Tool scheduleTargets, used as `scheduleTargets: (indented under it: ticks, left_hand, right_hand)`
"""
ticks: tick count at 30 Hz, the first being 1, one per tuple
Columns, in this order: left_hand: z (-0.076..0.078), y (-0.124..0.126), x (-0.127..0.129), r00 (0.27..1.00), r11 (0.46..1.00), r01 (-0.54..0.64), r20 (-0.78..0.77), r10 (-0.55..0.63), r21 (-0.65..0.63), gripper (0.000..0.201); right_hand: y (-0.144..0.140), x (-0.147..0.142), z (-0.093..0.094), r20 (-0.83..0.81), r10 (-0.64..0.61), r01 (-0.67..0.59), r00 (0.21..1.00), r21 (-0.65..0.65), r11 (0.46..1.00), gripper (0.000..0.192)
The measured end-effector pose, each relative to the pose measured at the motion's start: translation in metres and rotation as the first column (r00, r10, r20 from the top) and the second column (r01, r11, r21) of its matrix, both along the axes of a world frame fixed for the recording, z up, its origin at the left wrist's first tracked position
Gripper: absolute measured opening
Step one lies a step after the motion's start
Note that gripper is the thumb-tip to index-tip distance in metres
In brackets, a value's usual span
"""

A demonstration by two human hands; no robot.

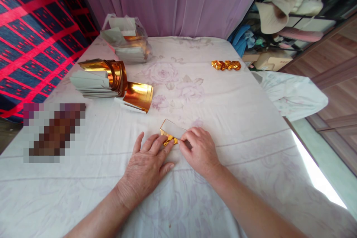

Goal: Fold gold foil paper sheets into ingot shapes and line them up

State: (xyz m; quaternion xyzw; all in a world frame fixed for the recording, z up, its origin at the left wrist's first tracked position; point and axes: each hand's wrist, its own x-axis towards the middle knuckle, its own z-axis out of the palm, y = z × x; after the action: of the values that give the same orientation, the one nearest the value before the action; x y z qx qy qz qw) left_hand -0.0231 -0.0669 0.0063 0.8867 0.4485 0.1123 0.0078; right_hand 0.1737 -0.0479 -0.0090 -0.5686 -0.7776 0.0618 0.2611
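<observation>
Both hands lay near the front edge of the bed (251, 126), mid-width. Left hand (147, 165) rested flat, fingers spread, fingertips pressing down on the gold paper sheet (171, 132). Right hand (199, 148) was curled w/ thumb & forefinger pinching the sheet's right end; the sheet lay partly folded, white side up, gold showing at its left corner.

Further back, twd the left edge: a stack of gold sheets (102, 78) w/ curled tops, & a loose curled gold sheet (138, 96) just beside it. Near the back left corner sat a clear plastic bag (126, 39) of more sheets. Twd the back right edge, a row of folded gold pieces (225, 65).
</observation>
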Motion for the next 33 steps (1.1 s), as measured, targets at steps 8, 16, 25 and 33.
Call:
scheduleTargets:
  ticks: [8, 16, 25, 33]
  left_hand:
    - [0.0014, 0.0001, 0.0007, 1.000, 1.000, -0.011, -0.003, 0.011, -0.029, 0.044]
    - [0.0006, -0.0008, 0.0018, 1.000, 0.999, -0.017, 0.003, 0.017, -0.035, 0.045]
    - [0.0010, -0.0002, 0.0019, 1.000, 0.999, -0.015, 0.001, 0.015, -0.036, 0.044]
    - [0.0005, -0.0009, 0.0030, 1.000, 0.998, -0.031, 0.000, 0.031, -0.047, 0.043]
  right_hand:
    - [-0.0003, -0.0002, 0.0000, -0.002, -0.009, 0.009, 1.000, -0.028, 1.000, 0.009]
    - [-0.0005, -0.0016, 0.0014, -0.003, 0.000, 0.000, 1.000, -0.052, 0.999, 0.007]
    - [-0.0004, -0.0021, -0.0011, -0.031, -0.003, 0.001, 1.000, -0.050, 0.999, 0.006]
    - [0.0001, -0.0057, -0.0016, -0.012, -0.034, 0.033, 0.999, -0.045, 0.998, 0.008]
